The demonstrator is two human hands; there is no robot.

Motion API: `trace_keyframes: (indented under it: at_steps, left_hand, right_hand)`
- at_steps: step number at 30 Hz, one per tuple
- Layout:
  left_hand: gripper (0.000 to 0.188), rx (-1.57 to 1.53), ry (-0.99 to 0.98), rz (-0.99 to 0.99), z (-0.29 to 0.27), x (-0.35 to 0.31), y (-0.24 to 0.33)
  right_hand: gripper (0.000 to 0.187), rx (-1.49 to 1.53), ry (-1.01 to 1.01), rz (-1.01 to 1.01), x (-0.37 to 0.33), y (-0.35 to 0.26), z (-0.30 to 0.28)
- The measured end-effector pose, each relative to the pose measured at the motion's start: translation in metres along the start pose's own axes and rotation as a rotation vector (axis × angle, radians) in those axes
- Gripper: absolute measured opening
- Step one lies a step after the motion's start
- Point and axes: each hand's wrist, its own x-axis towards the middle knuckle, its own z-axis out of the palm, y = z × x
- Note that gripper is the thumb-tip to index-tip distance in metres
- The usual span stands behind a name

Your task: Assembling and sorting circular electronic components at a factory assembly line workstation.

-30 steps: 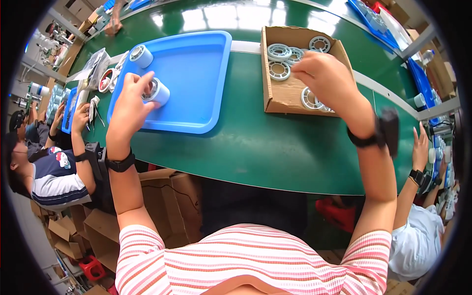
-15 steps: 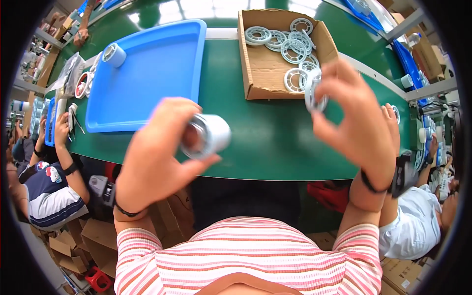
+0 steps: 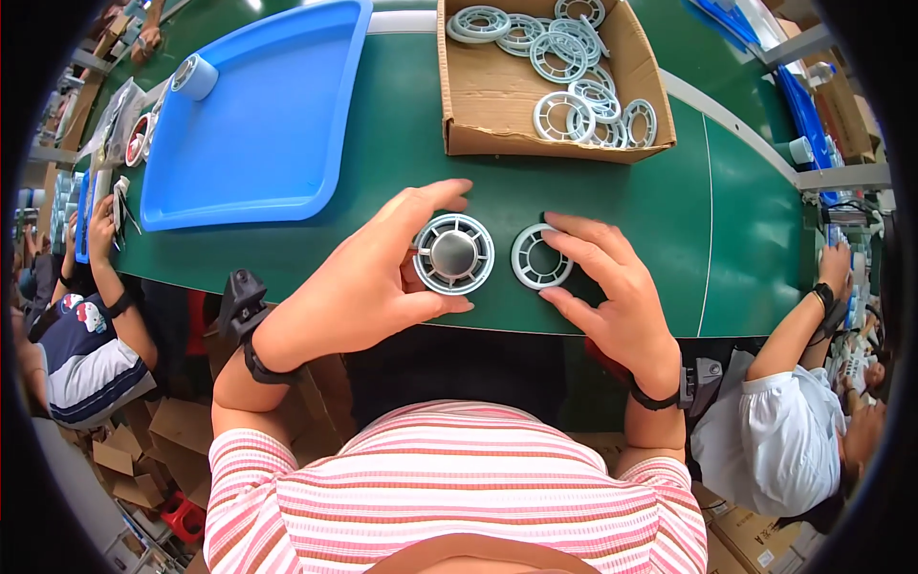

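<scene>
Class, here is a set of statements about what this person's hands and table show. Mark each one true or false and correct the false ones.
1. The left hand holds a cylinder. True.
2. The right hand holds a pale ring. True.
3. The held ring touches the held cylinder. False: there is a gap between them.
4. Several loose rings lie in the cardboard box. True.
5. The box is to the left of the blue tray. False: it is to the right of the blue tray.
6. The tray holds three cylinders. False: it holds only one white cylinder.
</scene>
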Motion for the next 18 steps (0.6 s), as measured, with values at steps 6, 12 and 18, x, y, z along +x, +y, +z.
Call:
trace_keyframes:
  at_steps: [6, 12, 18]
  left_hand:
    - [0.071, -0.485, -0.226, -0.289, 0.003, 0.007, 0.005]
    - [0.069, -0.589, -0.25, -0.288, 0.01, 0.009, -0.006]
    - [0.069, -0.649, -0.176, -0.122, 0.032, 0.009, -0.017]
  right_hand:
    - [0.056, -0.101, 0.047, -0.097, -0.004, 0.002, 0.013]
    - [0.063, 0.007, 0.102, -0.088, 0.001, 0.01, 0.017]
    - [0.068, 0.3, 0.281, -0.104, 0.009, -0.024, 0.023]
